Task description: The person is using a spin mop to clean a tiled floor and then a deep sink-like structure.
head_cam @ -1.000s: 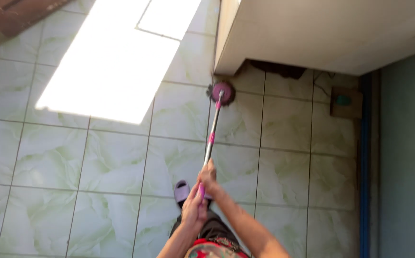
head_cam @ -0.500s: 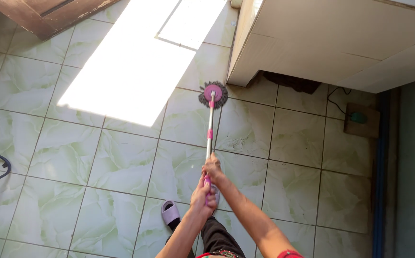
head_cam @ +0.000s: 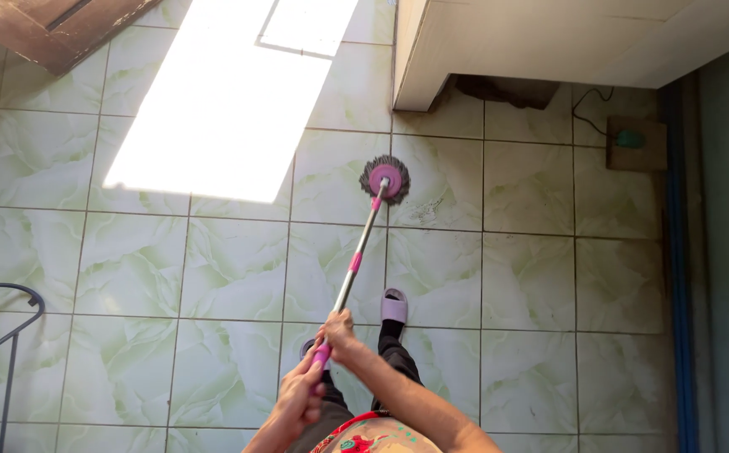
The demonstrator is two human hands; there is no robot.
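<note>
Across the pale green tiled floor (head_cam: 230, 268), from my left edge onward, I count one dark metal rack (head_cam: 8, 331) with a bit of blue pipe below it, one wooden door corner (head_cam: 54, 25) at the top, and one bright patch of sunlight (head_cam: 222, 109). Since half a second ago that patch sits further left and higher in my view, and the rack shows more of itself: my head has swung right and I have stepped along.

Next comes the one mop (head_cam: 363, 252). Its round grey head with the pink disc (head_cam: 384, 179) rests flat on a tile just below the corner of the white cabinet (head_cam: 549, 42); a moment ago it lay closer under that cabinet, so I have drawn it back and over a little. A faint dirty smear shows on the tile just right of the head, so I judge that spot not yet wiped.

My left hand (head_cam: 301, 401) is clenched around the pink grip at the pole's end, and my right hand (head_cam: 339, 331) is wrapped round the pole just above it, both gripping firmly. I see one lilac slipper (head_cam: 394, 306) plainly, the other foot mostly hidden behind my hands.

Further right I count one small brown board with a green plug (head_cam: 630, 141) and a cord, then one blue pipe (head_cam: 676, 252) running up the grey wall.
</note>
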